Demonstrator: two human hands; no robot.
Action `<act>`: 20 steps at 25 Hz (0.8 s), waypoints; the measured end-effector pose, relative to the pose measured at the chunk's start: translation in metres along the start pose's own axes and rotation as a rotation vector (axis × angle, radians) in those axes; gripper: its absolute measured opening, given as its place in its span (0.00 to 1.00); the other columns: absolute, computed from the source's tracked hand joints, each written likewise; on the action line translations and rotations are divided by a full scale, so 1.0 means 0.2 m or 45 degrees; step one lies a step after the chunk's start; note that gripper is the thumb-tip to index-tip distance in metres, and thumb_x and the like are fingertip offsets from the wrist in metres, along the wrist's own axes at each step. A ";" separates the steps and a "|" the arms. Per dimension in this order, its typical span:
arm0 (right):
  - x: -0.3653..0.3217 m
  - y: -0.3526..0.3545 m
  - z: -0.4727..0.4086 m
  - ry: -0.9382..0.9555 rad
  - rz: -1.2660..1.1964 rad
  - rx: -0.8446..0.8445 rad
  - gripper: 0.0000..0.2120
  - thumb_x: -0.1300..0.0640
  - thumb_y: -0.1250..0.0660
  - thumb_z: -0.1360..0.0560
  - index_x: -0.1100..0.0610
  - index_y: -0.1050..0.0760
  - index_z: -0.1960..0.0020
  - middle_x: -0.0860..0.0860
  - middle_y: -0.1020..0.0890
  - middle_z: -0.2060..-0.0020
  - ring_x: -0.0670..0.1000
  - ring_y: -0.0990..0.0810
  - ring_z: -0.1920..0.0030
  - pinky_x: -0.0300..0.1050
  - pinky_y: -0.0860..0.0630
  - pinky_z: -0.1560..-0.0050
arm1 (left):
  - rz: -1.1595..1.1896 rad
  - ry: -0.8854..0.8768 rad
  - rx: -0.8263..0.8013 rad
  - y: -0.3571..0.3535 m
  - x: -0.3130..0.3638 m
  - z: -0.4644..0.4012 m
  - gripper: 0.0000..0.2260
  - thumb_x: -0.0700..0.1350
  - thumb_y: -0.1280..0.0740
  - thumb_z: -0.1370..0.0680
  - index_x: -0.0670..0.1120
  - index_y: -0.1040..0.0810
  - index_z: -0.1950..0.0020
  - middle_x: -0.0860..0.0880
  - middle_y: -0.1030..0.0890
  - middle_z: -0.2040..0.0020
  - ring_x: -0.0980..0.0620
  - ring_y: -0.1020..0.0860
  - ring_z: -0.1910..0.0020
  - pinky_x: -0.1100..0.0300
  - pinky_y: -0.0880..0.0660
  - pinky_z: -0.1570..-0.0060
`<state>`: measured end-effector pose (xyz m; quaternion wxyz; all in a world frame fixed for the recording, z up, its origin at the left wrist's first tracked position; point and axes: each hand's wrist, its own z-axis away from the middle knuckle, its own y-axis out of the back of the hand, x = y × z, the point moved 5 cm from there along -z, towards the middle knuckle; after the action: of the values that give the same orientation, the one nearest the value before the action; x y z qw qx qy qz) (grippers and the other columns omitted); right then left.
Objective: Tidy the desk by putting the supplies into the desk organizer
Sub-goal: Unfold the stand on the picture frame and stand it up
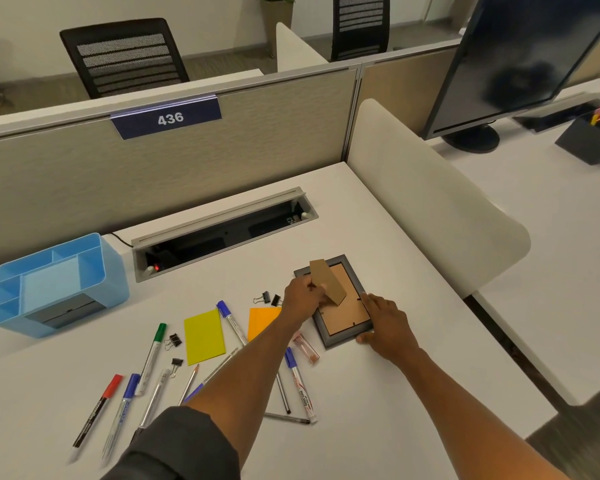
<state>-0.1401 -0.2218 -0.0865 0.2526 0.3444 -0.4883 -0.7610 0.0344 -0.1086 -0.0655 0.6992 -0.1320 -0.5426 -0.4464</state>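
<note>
A grey picture frame (pixel 340 337) lies face down on the white desk (pixel 378 393), its brown back up. My left hand (pixel 300 301) pinches the frame's cardboard stand (pixel 326 280), which is lifted off the back. My right hand (pixel 385 327) presses on the frame's near right corner. The blue desk organizer (pixel 84 268) stands at the far left with bare compartments. Spread between them are several markers (pixel 151 362), pens, binder clips (pixel 173 341), a yellow note pad (pixel 204 336) and an orange note pad (pixel 260 320).
An open cable tray (pixel 222 233) is set into the desk behind the supplies. A beige partition (pixel 153 168) with a "436" label closes the back. A white divider (pixel 430 209) bounds the right side; beyond it stands a monitor (pixel 520 64).
</note>
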 end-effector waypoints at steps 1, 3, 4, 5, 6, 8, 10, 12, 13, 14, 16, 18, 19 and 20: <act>0.00 0.00 0.00 0.006 -0.003 0.003 0.45 0.43 0.28 0.30 0.52 0.47 0.22 0.52 0.37 0.25 0.55 0.37 0.28 0.53 0.35 0.30 | 0.045 0.028 -0.011 -0.01 0.00 0.00 0.14 0.45 0.35 0.21 0.43 0.22 0.37 0.46 0.17 0.48 0.51 0.17 0.54 0.50 0.19 0.49; 0.00 0.00 0.00 0.016 -0.017 0.014 0.45 0.44 0.27 0.31 0.52 0.47 0.22 0.52 0.37 0.25 0.55 0.37 0.28 0.53 0.35 0.30 | 0.154 0.117 -0.028 -0.01 0.00 0.00 0.13 0.42 0.36 0.19 0.40 0.24 0.36 0.43 0.17 0.47 0.52 0.17 0.56 0.54 0.19 0.52; 0.00 0.00 0.01 0.018 -0.058 0.030 0.45 0.44 0.27 0.31 0.52 0.46 0.22 0.51 0.35 0.26 0.55 0.36 0.29 0.52 0.36 0.30 | 0.209 0.157 -0.039 0.00 0.00 0.00 0.13 0.41 0.37 0.19 0.39 0.24 0.36 0.42 0.17 0.47 0.52 0.17 0.57 0.55 0.18 0.53; 0.01 0.00 0.02 0.017 -0.135 0.060 0.44 0.45 0.26 0.31 0.53 0.45 0.22 0.51 0.34 0.27 0.54 0.35 0.29 0.51 0.36 0.30 | 0.259 0.186 -0.046 0.00 -0.01 0.00 0.12 0.41 0.37 0.19 0.39 0.24 0.36 0.41 0.17 0.47 0.52 0.17 0.58 0.56 0.18 0.54; 0.01 0.00 0.04 0.013 -0.234 0.106 0.42 0.47 0.26 0.30 0.53 0.43 0.23 0.50 0.33 0.28 0.54 0.34 0.30 0.50 0.36 0.30 | 0.299 0.205 -0.047 0.01 -0.01 0.00 0.12 0.40 0.37 0.19 0.39 0.25 0.36 0.41 0.17 0.47 0.52 0.17 0.58 0.57 0.18 0.55; 0.03 -0.01 0.09 0.020 -0.407 0.237 0.37 0.53 0.26 0.28 0.54 0.39 0.24 0.50 0.30 0.29 0.52 0.31 0.30 0.49 0.34 0.30 | 0.358 0.217 -0.043 0.04 0.00 0.00 0.13 0.40 0.37 0.19 0.39 0.25 0.36 0.40 0.17 0.47 0.52 0.17 0.59 0.60 0.18 0.58; 0.03 0.01 0.14 0.050 -0.491 0.394 0.30 0.60 0.28 0.27 0.54 0.34 0.27 0.50 0.27 0.32 0.51 0.28 0.33 0.51 0.28 0.32 | 0.382 0.206 -0.060 0.06 0.02 0.00 0.12 0.40 0.37 0.19 0.39 0.25 0.37 0.40 0.17 0.49 0.51 0.17 0.60 0.62 0.19 0.61; 0.02 0.05 0.16 0.051 -0.499 0.530 0.26 0.64 0.28 0.27 0.54 0.30 0.32 0.50 0.24 0.37 0.50 0.24 0.38 0.53 0.22 0.39 | 0.383 0.208 -0.080 0.09 0.06 -0.02 0.11 0.40 0.36 0.19 0.39 0.24 0.38 0.40 0.16 0.50 0.50 0.16 0.59 0.62 0.19 0.62; 0.01 0.09 0.16 0.054 -0.480 0.590 0.24 0.63 0.28 0.27 0.54 0.28 0.33 0.50 0.23 0.38 0.50 0.23 0.40 0.52 0.21 0.42 | 0.380 0.210 -0.084 0.10 0.08 -0.02 0.10 0.41 0.36 0.19 0.40 0.24 0.39 0.40 0.16 0.51 0.49 0.16 0.58 0.62 0.19 0.62; 0.00 0.12 0.16 0.071 -0.457 0.647 0.23 0.63 0.28 0.27 0.54 0.27 0.34 0.50 0.23 0.39 0.50 0.22 0.42 0.51 0.20 0.43 | 0.377 0.207 -0.080 0.12 0.10 -0.04 0.10 0.41 0.36 0.19 0.40 0.24 0.39 0.41 0.16 0.51 0.49 0.16 0.58 0.63 0.19 0.62; -0.04 0.20 0.14 0.127 -0.427 0.738 0.21 0.62 0.27 0.28 0.55 0.25 0.36 0.50 0.22 0.41 0.51 0.21 0.42 0.48 0.20 0.44 | 0.370 0.188 -0.053 0.15 0.15 -0.05 0.08 0.41 0.36 0.19 0.41 0.22 0.42 0.42 0.16 0.52 0.50 0.16 0.58 0.63 0.19 0.62; -0.08 0.29 0.10 0.175 -0.424 0.793 0.19 0.61 0.27 0.28 0.56 0.24 0.38 0.50 0.21 0.42 0.51 0.21 0.43 0.47 0.21 0.43 | 0.364 0.165 -0.019 0.18 0.19 -0.08 0.06 0.41 0.35 0.20 0.41 0.20 0.46 0.43 0.15 0.51 0.50 0.16 0.56 0.61 0.19 0.59; -0.09 0.34 0.07 0.195 -0.432 0.811 0.18 0.61 0.27 0.27 0.56 0.23 0.38 0.50 0.20 0.43 0.51 0.21 0.43 0.46 0.21 0.43 | 0.352 0.155 0.001 0.20 0.21 -0.10 0.05 0.41 0.35 0.20 0.42 0.20 0.48 0.43 0.16 0.50 0.50 0.16 0.54 0.60 0.19 0.55; -0.11 0.38 0.03 0.211 -0.449 0.821 0.17 0.61 0.28 0.27 0.56 0.23 0.39 0.49 0.19 0.44 0.51 0.21 0.44 0.46 0.22 0.43 | 0.335 0.151 0.025 0.22 0.22 -0.12 0.05 0.42 0.34 0.21 0.43 0.19 0.50 0.44 0.16 0.49 0.49 0.17 0.52 0.57 0.20 0.52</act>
<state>-0.1272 -0.2325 -0.0089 0.0349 0.5455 -0.6138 -0.5696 0.0841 -0.1207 -0.0229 0.7839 -0.1684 -0.4826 -0.3526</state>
